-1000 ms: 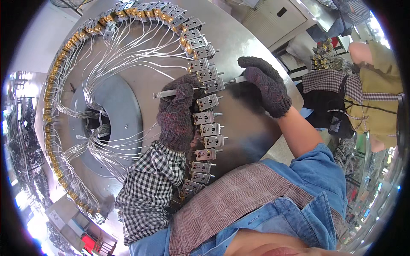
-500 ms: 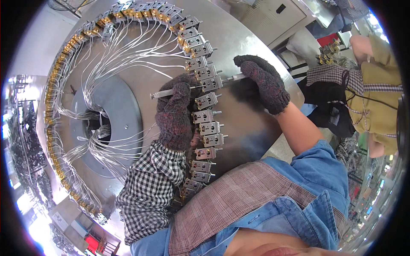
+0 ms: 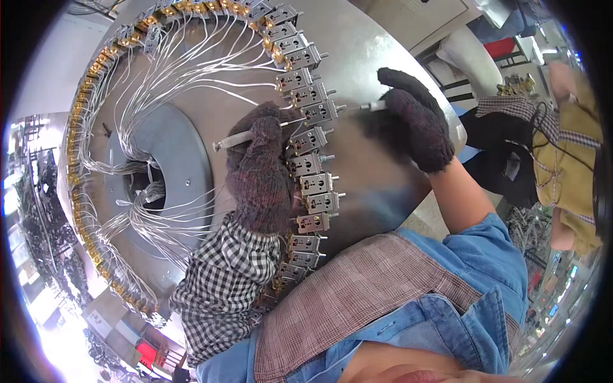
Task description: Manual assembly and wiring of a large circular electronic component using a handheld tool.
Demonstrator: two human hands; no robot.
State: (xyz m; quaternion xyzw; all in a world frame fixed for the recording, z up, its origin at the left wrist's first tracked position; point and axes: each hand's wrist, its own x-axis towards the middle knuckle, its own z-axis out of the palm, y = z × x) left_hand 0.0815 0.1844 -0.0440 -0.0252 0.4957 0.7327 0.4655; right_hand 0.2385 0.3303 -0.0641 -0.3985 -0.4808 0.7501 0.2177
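My left hand, in a dark knitted glove, is closed round a slim screwdriver with a pale, translucent handle. The screwdriver's thin shaft points right, toward a silver metal block in a curved row of similar blocks; whether the tip touches it is hard to tell. My right hand, gloved the same way, is on the row's outer side. Between its fingers is a second slender tool with a pale grey end, pointing left toward the same block's protruding pin. Most of that tool is hidden by the glove.
The blocks, with brass-coloured parts, ring a round metal table. White wires run from them to a grey central disc with a hole. At right another person sits near more brass parts.
My right hand has moved right and slightly up, drawing its tool away from the block's pin. My left hand has shifted only slightly, still holding the screwdriver. The whole view has shifted a little.
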